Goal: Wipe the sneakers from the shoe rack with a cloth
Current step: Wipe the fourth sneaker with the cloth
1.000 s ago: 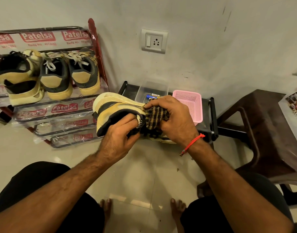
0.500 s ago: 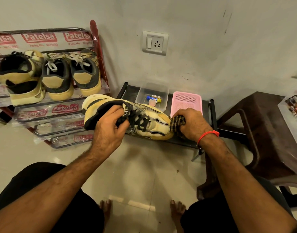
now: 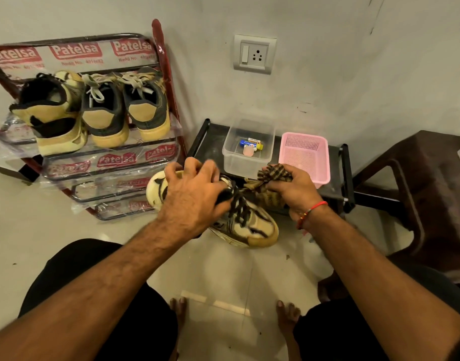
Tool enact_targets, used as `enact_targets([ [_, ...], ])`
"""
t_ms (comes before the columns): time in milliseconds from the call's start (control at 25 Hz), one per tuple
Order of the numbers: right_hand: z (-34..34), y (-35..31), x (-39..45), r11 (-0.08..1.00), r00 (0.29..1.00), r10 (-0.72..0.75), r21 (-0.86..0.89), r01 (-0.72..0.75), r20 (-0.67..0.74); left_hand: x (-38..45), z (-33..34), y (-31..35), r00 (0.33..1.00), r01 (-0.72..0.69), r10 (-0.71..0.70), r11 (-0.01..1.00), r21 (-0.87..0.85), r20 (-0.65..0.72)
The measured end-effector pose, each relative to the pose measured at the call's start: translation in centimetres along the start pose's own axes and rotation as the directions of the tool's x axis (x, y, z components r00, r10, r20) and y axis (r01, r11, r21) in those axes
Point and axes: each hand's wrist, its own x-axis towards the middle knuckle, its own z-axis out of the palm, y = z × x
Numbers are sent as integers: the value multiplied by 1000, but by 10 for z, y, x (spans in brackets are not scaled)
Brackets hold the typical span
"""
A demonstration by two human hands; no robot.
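Head view: the left hand grips the sneaker at its collar, holding it above the floor with the toe toward the person, just in front of the rack. The right hand clutches the bunched cloth against the shoe's far side. Wiping looks under way; the next stroke probably needs firm cloth pressure along that side.

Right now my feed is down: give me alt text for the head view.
The left hand grips a cream-and-black sneaker by its collar while the right hand holds a checked cloth beside its laces. Three more sneakers sit on the red shoe rack, left.
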Motion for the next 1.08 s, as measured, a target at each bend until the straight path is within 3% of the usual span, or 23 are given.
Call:
enact_targets([
  [120,4,-3,-2,942,976,-185,-264,208,112,3,10,-7,991,-24,36,995,-97,130],
  [240,0,-14,-11,868,933,-349,-343,359,92,7,16,-10,964,108,-21,943,-316,264],
  [400,3,-34,-35,711,780,-626,-416,567,-7,14,16,-15,979,175,-114,897,-405,170],
  [480,9,-40,-46,651,725,-689,-432,624,11,17,13,-18,981,188,-164,919,-347,100],
  [560,15,-40,-52,639,722,-689,-417,647,66,17,13,-20,973,230,-211,921,-314,92],
  [720,22,-30,-55,731,814,-562,-370,573,148,12,15,-30,944,320,-318,812,-488,90],
  [840,23,-25,-49,693,810,-565,-441,570,159,10,10,-37,929,357,-340,729,-585,143],
  [960,14,-24,-37,588,767,-623,-556,587,151,9,3,-35,928,369,-257,546,-753,268],
  [1080,11,-19,-33,542,749,-647,-605,583,143,7,1,-31,921,373,-61,434,-820,386],
])
